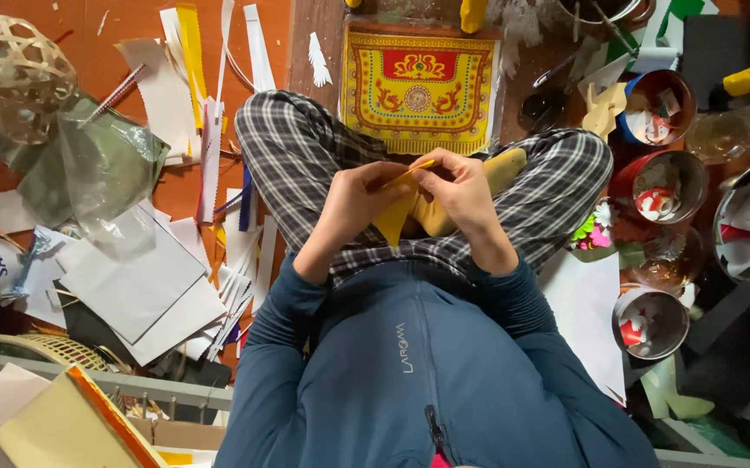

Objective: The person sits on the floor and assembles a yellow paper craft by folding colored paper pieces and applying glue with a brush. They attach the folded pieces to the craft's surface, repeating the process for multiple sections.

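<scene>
- I sit cross-legged on the floor in plaid trousers [305,143] and a blue jacket [427,373], and my knees hem in the space where I work.
- Far from me, beyond my shins, lies a yellow and red ornamental paper panel [418,87] with a fringed lower edge.
- On the left, white paper strips and offcuts [210,130] cover the red floor, with a crumpled clear plastic bag [106,169] and a woven bamboo basket [6,74] further left.
- On the right stand several round tins [659,186] with red and white scraps in them, a white sheet [583,303] near my right knee, and small paper flowers [596,227] just beside that knee.
- Nothing lies between my hands and the camera; my own forearms frame the work from both sides.
- The yellow paper piece [394,217] hangs over my lap between both hands, its pointed end down, its top edge at my fingertips.
- My left hand [353,204] is closed on the left side of the yellow paper piece, thumb and fingers pinching its upper edge.
- My right hand [461,195] is curled shut on the right side, pinching the same top edge, knuckles up.
- Both wrists bend inward, so the hands touch over the paper, held above my crossed ankles.
</scene>
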